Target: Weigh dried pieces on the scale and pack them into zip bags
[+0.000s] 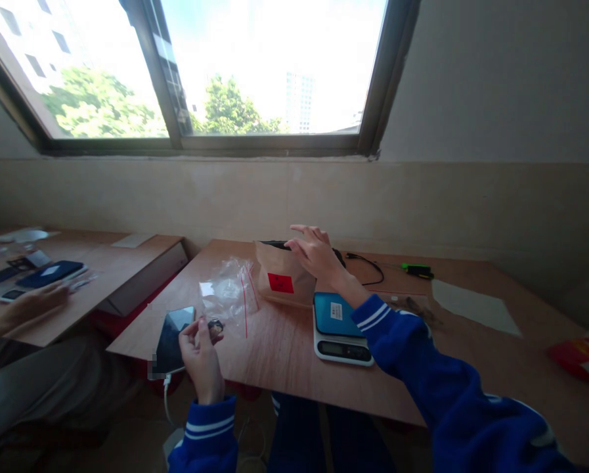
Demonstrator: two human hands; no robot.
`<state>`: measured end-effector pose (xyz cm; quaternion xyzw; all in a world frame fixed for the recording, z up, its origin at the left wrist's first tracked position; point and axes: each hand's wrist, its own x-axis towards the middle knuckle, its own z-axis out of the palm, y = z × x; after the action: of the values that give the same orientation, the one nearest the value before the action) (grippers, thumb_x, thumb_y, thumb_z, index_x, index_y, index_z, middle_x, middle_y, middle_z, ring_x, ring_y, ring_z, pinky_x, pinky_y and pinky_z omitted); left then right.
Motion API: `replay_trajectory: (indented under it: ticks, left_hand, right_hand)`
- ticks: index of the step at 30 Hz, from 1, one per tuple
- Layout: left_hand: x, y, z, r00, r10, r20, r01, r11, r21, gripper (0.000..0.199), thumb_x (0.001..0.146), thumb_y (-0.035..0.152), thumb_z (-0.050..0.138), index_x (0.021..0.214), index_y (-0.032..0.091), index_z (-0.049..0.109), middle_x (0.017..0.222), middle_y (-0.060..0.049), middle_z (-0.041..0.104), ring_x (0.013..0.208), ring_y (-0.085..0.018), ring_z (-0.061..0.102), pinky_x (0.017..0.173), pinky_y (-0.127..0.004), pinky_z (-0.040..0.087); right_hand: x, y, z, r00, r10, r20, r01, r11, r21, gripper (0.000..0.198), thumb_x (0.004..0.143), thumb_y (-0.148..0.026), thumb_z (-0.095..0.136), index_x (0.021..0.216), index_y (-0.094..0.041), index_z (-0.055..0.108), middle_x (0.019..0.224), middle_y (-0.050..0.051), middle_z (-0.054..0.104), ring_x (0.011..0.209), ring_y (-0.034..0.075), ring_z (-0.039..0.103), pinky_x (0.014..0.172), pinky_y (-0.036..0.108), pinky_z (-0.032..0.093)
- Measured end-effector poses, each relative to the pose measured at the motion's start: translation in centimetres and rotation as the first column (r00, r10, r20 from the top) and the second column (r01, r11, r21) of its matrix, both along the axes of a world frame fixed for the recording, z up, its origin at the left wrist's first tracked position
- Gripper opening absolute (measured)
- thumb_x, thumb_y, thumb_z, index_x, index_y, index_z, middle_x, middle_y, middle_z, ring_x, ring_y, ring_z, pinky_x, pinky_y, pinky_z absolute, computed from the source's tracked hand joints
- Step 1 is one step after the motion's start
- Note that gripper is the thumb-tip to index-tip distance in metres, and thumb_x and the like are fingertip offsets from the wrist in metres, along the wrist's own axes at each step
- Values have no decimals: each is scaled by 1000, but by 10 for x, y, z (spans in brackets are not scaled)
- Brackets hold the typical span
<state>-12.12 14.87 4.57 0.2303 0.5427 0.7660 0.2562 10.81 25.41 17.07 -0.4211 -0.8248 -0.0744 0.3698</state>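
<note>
My left hand [203, 358] is closed at the table's front edge, beside the phone. Pinched in its fingertips is a small dark item [216, 326], perhaps in clear plastic; its kind is too small to make out. My right hand [318, 255] has its fingers stretched out over the right side of the opening of a brown paper bag [287, 289] with a red label. Whether it touches the bag's rim I cannot tell. Below my right wrist stands a digital scale [343, 328] with a blue plate. Clear zip bags [228, 286] lie left of the paper bag.
A phone [172, 341] with a white cable lies on the left edge. At the back right are a black cable [373, 266], a green-and-black tool [417, 270] and a paper sheet [474, 307]. A red packet [582, 355] sits far right. Another person's hand [45, 302] is at the left table.
</note>
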Motion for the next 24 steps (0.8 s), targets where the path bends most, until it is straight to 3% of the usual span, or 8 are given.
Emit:
replay_trajectory:
  ticks: [3, 6, 10, 12, 13, 15, 19, 24]
  left_hand:
    - [12, -5, 6, 996, -93, 20, 91, 993, 73, 29, 78, 41, 64, 92, 19, 52, 100, -4, 62, 79, -11, 62, 66, -21, 50]
    - [32, -11, 12, 977, -204, 65, 193, 970, 145, 27, 83, 43, 60, 93, 21, 48, 112, -4, 62, 91, -12, 63, 78, -24, 50]
    - [52, -17, 14, 923, -372, 95, 346, 914, 212, 29, 85, 45, 57, 98, 24, 41, 121, -5, 60, 102, -15, 63, 88, -31, 49]
    - [55, -18, 13, 891, -438, 119, 408, 888, 212, 30, 83, 41, 60, 98, 24, 40, 122, -7, 59, 104, -17, 62, 89, -32, 49]
    - [55, -18, 12, 875, -465, 134, 433, 876, 213, 31, 82, 40, 61, 99, 23, 40, 122, -7, 59, 103, -17, 63, 87, -32, 50]
    - [53, -18, 12, 849, -506, 155, 470, 855, 219, 35, 80, 37, 64, 101, 22, 41, 120, -8, 59, 92, -16, 66, 79, -30, 51]
    - [48, -20, 12, 821, -551, 149, 515, 828, 221, 43, 75, 32, 69, 106, 21, 41, 118, -9, 61, 66, -7, 61, 63, -23, 49]
    - [48, -24, 10, 851, -522, 53, 516, 851, 102, 46, 70, 31, 75, 104, 20, 46, 101, -4, 64, 68, -8, 60, 62, -20, 48]
  right_hand:
    - [-13, -29, -7, 986, 92, -141, -100, 993, -57, 36, 98, -31, 32, 90, -18, 64, 106, 11, 58, 103, 23, 50, 97, 40, 36]
    - [-32, -64, -28, 936, 178, -303, -269, 919, -288, 30, 93, -43, 45, 104, -17, 57, 108, 12, 56, 106, 23, 52, 97, 40, 39]
    - [-50, -94, -70, 814, 99, -573, -497, 629, -597, 71, 73, -48, 71, 127, -19, 35, 115, 12, 56, 97, 23, 59, 83, 38, 48]
    - [-51, -98, -86, 735, 5, -678, -580, 522, -625, 65, 75, -43, 70, 123, -21, 33, 99, 6, 60, 81, 18, 62, 71, 34, 50]
    - [-50, -99, -91, 705, -16, -709, -607, 503, -615, 58, 77, -41, 69, 120, -22, 35, 93, 4, 60, 76, 16, 61, 68, 32, 50]
    - [-44, -98, -94, 688, 17, -726, -634, 501, -589, 45, 79, -35, 66, 115, -23, 42, 91, 2, 60, 77, 15, 60, 67, 29, 49]
    - [-25, -98, -84, 773, 157, -615, -575, 581, -575, 17, 87, -21, 52, 102, -22, 58, 101, 4, 56, 94, 16, 56, 83, 33, 47]
    - [-4, -97, -77, 843, 182, -507, -465, 721, -514, 20, 88, -15, 43, 79, -19, 61, 109, 6, 42, 112, 18, 47, 98, 36, 39]
